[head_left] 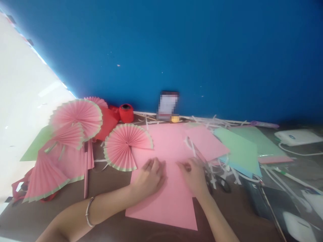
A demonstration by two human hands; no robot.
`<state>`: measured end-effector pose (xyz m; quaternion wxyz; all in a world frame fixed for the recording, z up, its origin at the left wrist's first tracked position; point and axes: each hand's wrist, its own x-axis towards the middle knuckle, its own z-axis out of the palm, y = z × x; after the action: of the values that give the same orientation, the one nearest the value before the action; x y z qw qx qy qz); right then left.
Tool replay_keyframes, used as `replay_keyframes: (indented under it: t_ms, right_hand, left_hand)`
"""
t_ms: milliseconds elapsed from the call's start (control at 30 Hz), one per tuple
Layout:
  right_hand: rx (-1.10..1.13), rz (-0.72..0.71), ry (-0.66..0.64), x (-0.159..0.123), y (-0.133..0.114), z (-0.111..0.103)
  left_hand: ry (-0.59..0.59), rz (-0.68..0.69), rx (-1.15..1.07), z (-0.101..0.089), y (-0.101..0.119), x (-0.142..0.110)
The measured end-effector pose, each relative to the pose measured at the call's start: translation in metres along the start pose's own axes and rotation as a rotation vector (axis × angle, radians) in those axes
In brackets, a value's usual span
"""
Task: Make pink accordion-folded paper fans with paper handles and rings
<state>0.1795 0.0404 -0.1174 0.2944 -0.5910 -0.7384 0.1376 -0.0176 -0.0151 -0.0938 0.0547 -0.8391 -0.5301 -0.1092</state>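
Note:
A large sheet of pink paper (164, 211) lies lengthwise before me on the brown table. My left hand (150, 176) rests on its left half, fingers curled in and closed; whatever may be under the fingertips is hidden. Over the paper's right side is my right hand (194, 176), with thumb and fingers drawn together in a pinch. Anything between those fingertips is too small to make out. Just beyond my left hand, a pleated pink paper fan (126, 146) with a pale green rim overlaps the sheet. Scissors (222, 183) lie beside my right wrist, partly hidden.
More pleated fans (78, 117) pile up at the left near a red tape roll (126, 113). Green paper sheets (239, 148) and white paper strips (236, 176) spread to the right. A phone (168, 106) leans on the blue wall (176, 43). A white device (297, 137) sits far right.

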Motion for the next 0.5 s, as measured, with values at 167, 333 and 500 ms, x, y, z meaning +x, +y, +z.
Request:
replay_keyframes:
  t_ms: [167,333,500]
  right_hand:
    - [0.009,0.010,0.005,-0.0012,0.0044,-0.0002]
    - [0.046,0.018,0.003,-0.0002,0.0040,-0.0008]
    - [0.135,0.037,-0.048,0.0022,0.0086,-0.0067]
  left_hand:
    - [-0.032,0.001,-0.025,-0.0009,-0.0010,0.0010]
    - [-0.041,0.004,-0.035,-0.0030,-0.0012,0.0023]
    - [-0.038,0.003,-0.031,-0.0042,-0.0016,0.0021]
